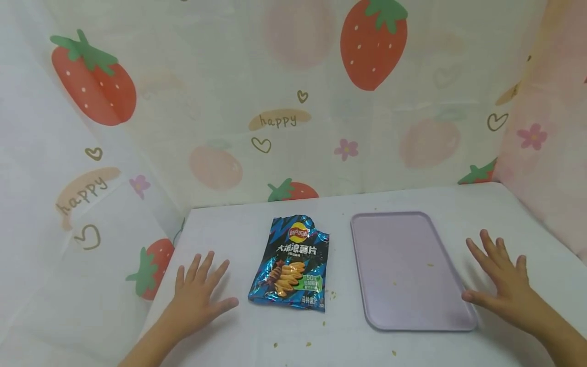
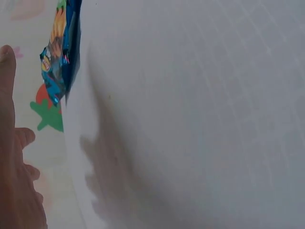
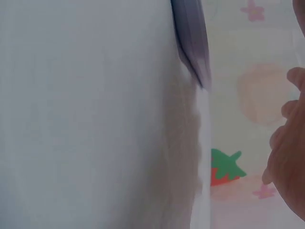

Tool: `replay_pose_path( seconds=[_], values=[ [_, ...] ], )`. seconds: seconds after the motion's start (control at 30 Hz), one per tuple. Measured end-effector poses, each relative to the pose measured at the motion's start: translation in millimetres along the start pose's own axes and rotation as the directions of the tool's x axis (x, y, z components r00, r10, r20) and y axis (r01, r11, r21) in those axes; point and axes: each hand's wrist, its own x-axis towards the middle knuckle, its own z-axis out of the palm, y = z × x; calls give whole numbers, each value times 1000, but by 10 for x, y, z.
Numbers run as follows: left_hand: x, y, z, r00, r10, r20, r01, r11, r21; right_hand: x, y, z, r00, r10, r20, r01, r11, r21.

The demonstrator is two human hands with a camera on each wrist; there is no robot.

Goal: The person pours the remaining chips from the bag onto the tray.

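Observation:
A torn-topped blue and black bag of potato chips (image 1: 293, 265) lies flat on the white table, left of a pale purple tray (image 1: 403, 270). To the bag's left my left hand (image 1: 197, 293) is held with fingers spread and holds nothing; the left wrist view shows its shadow on the tabletop and the bag (image 2: 59, 57) beyond. My right hand (image 1: 504, 285), fingers spread too, hovers by the tray's right edge, its thumb overlapping that edge in the head view. In the right wrist view the tray (image 3: 193, 38) shows edge-on beside the hand (image 3: 290, 138).
Small crumbs (image 1: 308, 344) are scattered on the table (image 1: 220, 234) in front of the bag and beside it, and a few specks lie on the tray. A strawberry-printed cloth (image 1: 220, 92) hangs behind the table and along both sides.

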Motion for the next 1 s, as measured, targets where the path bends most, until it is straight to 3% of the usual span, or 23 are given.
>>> replay_pose_path(
  seconds=[0.3, 0.6, 0.8, 1.0],
  values=[
    [70, 155, -6, 1000, -8, -1, 8, 998, -66, -5, 58, 50, 1000, -18, 19, 15, 993, 114],
    [117, 248, 37, 998, -42, 46, 48, 989, -141, -68, 105, 111, 998, -50, 27, 46, 990, 135],
    [156, 292, 71, 993, -52, 102, 75, 969, -234, -93, 107, 126, 996, -44, 76, 34, 991, 129],
    [184, 338, 86, 984, -74, 159, 123, 938, -324, -111, 136, 171, 992, -87, 90, 72, 983, 168]
  ],
)
